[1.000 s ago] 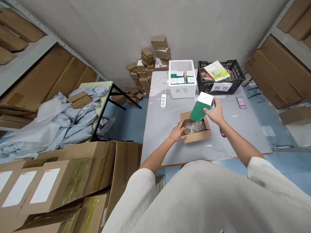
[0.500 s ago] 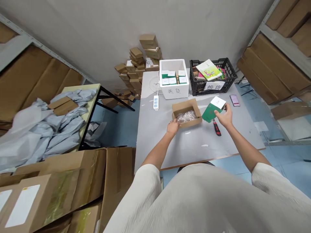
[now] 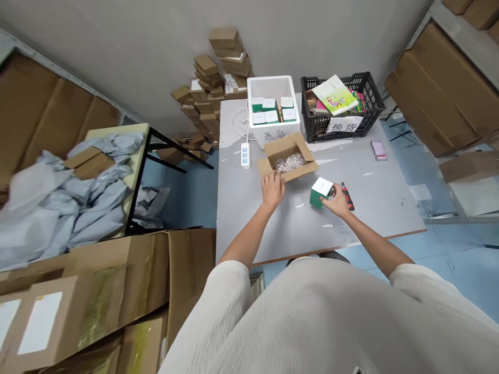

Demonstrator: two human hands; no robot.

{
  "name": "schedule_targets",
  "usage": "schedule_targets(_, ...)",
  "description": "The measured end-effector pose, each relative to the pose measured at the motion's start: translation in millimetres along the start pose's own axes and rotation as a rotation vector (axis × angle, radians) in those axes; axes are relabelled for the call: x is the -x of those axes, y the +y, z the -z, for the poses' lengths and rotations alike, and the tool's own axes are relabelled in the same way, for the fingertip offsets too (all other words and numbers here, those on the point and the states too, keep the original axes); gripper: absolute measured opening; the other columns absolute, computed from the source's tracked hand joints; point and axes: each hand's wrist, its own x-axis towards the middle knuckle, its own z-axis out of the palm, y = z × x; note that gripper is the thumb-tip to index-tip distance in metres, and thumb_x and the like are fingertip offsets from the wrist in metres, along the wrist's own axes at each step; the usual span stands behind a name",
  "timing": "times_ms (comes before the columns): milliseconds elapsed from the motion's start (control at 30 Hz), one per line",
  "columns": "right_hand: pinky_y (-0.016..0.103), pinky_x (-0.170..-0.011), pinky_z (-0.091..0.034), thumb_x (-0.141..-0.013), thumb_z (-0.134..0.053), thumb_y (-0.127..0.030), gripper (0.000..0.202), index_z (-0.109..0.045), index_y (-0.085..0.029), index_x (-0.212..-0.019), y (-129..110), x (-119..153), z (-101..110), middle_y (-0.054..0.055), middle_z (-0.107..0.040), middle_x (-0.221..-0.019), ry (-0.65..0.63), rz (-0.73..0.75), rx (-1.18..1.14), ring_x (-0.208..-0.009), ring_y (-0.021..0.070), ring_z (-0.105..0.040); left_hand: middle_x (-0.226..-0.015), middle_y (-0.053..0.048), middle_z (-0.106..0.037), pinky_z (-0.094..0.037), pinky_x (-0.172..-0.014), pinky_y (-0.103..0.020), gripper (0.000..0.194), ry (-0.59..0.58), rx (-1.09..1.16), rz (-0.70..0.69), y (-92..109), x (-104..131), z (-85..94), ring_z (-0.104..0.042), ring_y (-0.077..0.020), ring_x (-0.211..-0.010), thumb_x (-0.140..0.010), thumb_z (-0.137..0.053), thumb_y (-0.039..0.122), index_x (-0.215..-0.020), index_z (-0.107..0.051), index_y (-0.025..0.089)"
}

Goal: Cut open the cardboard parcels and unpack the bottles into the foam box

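A small green box with a white top (image 3: 319,196) is low over or on the grey table, right of centre. My right hand (image 3: 337,201) grips it from its right side, thumb in front. My left hand (image 3: 273,189) has its fingers over the near left edge of an open cardboard box (image 3: 300,173). Crumpled clear bubble wrap (image 3: 290,162) lies inside that carton. Just right of my right hand rests a red and black utility knife (image 3: 348,197).
At the table's back stand a white foam box (image 3: 273,85) with several green boxes and a black crate (image 3: 325,132) holding books. A power strip (image 3: 245,155) is on the left, a phone (image 3: 378,150) on the right. Large cartons (image 3: 148,270) stand left of me.
My right hand has brought the green box down and left, nearer to me and more upright. The cardboard box has tilted and shifted toward the foam box, with my left hand still at its edge.
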Motion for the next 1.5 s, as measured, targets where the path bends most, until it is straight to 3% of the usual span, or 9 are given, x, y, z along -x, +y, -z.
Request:
schedule_targets(100, 0.043, -0.086, -0.055, -0.072, -0.080, -0.041, 0.059, -0.056, -0.025, -0.124, 7, 10, -24, 0.002, -0.069, -0.099, -0.083, -0.024, 0.017, -0.090, 0.0258, -0.066, -0.138, -0.016, -0.063, -0.049, -0.111, -0.049, 0.041, -0.093, 0.263, -0.059, 16, 49, -13.0, -0.062, -0.0321, -0.125, -0.101, -0.057, 0.024, -0.142, -0.057, 0.021)
schedule_targets(233, 0.047, -0.093, -0.057, -0.073, -0.080, -0.042, 0.062, -0.054, -0.026, -0.127, 17, 23, -57, 0.005, -0.070, -0.106, -0.136, -0.049, 0.028, -0.097, 0.0275, -0.067, -0.151, -0.017, -0.055, -0.056, -0.104, -0.046, 0.075, -0.297, 0.531, 0.019, 40, 99, -50.8, -0.069, -0.0266, -0.113, -0.089, -0.070, 0.021, -0.158, -0.042, 0.021)
schedule_targets(467, 0.043, -0.090, -0.060, -0.076, -0.086, -0.051, 0.091, -0.042, -0.026, -0.151, 31, 38, -73, 0.013, -0.063, -0.141, -0.268, -0.001, -0.059, -0.097, 0.0249, -0.071, -0.158, -0.024, -0.052, -0.053, -0.109, -0.053, 0.095, -0.263, 0.495, 0.254, 59, 105, -88.0, -0.064, -0.0373, -0.131, -0.086, -0.078, 0.026, -0.166, -0.028, 0.020)
schedule_targets(567, 0.044, -0.092, -0.061, -0.089, -0.076, -0.049, 0.094, -0.029, -0.028, -0.168, 33, 32, -53, 0.015, -0.059, -0.148, -0.412, 0.138, 0.008, -0.097, 0.0255, -0.074, -0.160, -0.021, -0.053, -0.051, -0.111, -0.052, 0.098, -0.267, 0.450, 0.166, 56, 98, -83.0, -0.060, -0.0391, -0.138, -0.087, -0.082, 0.034, -0.168, -0.028, 0.024)
schedule_targets(700, 0.046, -0.094, -0.061, -0.108, -0.049, -0.044, 0.070, -0.026, -0.035, -0.174, 36, 23, -29, 0.013, -0.059, -0.154, -0.526, 0.370, 0.261, -0.109, 0.0305, -0.074, -0.161, -0.016, -0.054, -0.051, -0.112, -0.048, 0.090, -0.302, 0.422, 0.083, 52, 93, -73.6, -0.058, -0.0373, -0.143, -0.093, -0.080, 0.046, -0.168, -0.034, 0.029)
schedule_targets(1000, 0.048, -0.095, -0.062, -0.106, -0.046, -0.028, 0.076, -0.018, -0.036, -0.176, 48, 28, -31, 0.014, -0.057, -0.158, -0.584, 0.495, 0.436, -0.120, 0.0325, -0.071, -0.149, -0.011, -0.064, -0.055, -0.102, -0.041, 0.082, -0.308, 0.417, 0.111, 56, 89, -62.5, -0.068, -0.0306, -0.124, -0.089, -0.084, 0.049, -0.159, -0.045, 0.030)
schedule_targets(1167, 0.050, -0.100, -0.061, -0.103, -0.057, -0.038, 0.090, -0.006, -0.033, -0.177, 40, 21, -28, 0.012, -0.063, -0.152, -0.545, 0.290, 0.132, -0.114, 0.0294, -0.074, -0.117, -0.004, -0.075, -0.057, -0.091, -0.036, 0.068, -0.277, 0.472, 0.170, 56, 83, -42.6, -0.072, -0.0255, -0.102, -0.088, -0.081, 0.050, -0.148, -0.055, 0.030)
schedule_targets(1333, 0.053, -0.113, -0.054, -0.088, -0.079, -0.056, 0.089, -0.044, -0.028, -0.165, 32, 13, -21, 0.015, -0.064, -0.152, -0.580, -0.044, -0.247, -0.137, 0.0318, -0.063, -0.112, -0.004, -0.075, -0.059, -0.088, -0.036, 0.072, -0.232, 0.857, 0.244, 45, 66, -24.7, -0.072, -0.0229, -0.098, -0.079, -0.088, 0.054, -0.138, -0.060, 0.025)
schedule_targets(1500, 0.050, -0.110, -0.057, -0.082, -0.086, -0.057, 0.074, -0.066, -0.024, -0.146, 8, 2, -12, 0.010, -0.078, -0.126, -0.725, -0.151, -0.520, -0.121, 0.0289, -0.072, -0.130, -0.012, -0.073, -0.061, -0.097, -0.041, 0.073, -0.262, 1.156, 0.333, 43, 39, -7.7, -0.071, -0.0267, -0.117, -0.077, -0.091, 0.052, -0.135, -0.058, 0.021)
